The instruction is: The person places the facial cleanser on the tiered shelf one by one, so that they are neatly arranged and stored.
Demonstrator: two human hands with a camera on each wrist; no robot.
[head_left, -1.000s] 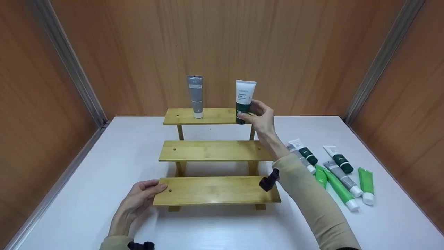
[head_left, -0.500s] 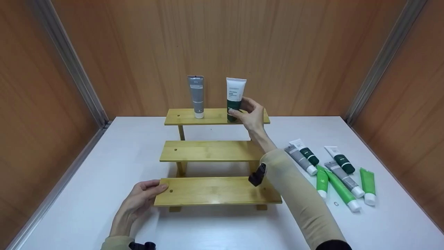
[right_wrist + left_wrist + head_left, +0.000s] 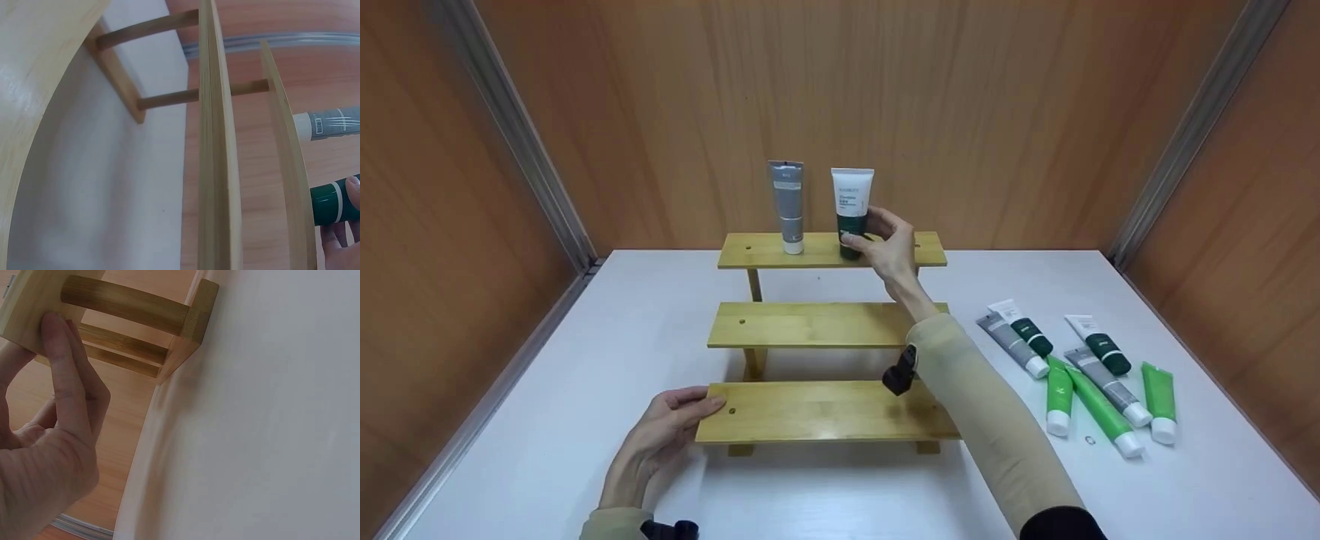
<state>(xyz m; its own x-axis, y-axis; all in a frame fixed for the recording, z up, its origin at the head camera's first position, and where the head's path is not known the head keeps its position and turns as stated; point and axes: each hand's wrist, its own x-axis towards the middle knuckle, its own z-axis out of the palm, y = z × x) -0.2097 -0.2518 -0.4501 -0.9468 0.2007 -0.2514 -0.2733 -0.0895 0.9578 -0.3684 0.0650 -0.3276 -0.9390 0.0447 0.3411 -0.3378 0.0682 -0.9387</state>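
Observation:
A three-tier wooden shelf stand [image 3: 810, 325] stands on the white table. My left hand [image 3: 658, 431] pinches the left end of its lowest board, thumb on top; the left wrist view shows fingers [image 3: 64, 377] beneath the board. My right hand [image 3: 892, 251] holds a white and dark green squeeze tube [image 3: 852, 193] upright, cap down, at the top board [image 3: 735, 259]. In the right wrist view its green cap end [image 3: 325, 205] is at the board's surface; whether it bears weight there I cannot tell. A grey tube [image 3: 787, 199] stands upright just left of it.
Several tubes lie on the table right of the stand: green tubes [image 3: 1099, 411], grey ones [image 3: 1011, 345] and white and dark green ones [image 3: 1099, 345]. A small ring [image 3: 1090, 440] lies near them. Wooden panels [image 3: 840, 97] enclose the table at the back and sides.
My right hand has carried the white and green tube leftward along the top board, closer to the grey tube. The left hand keeps its hold on the lowest board.

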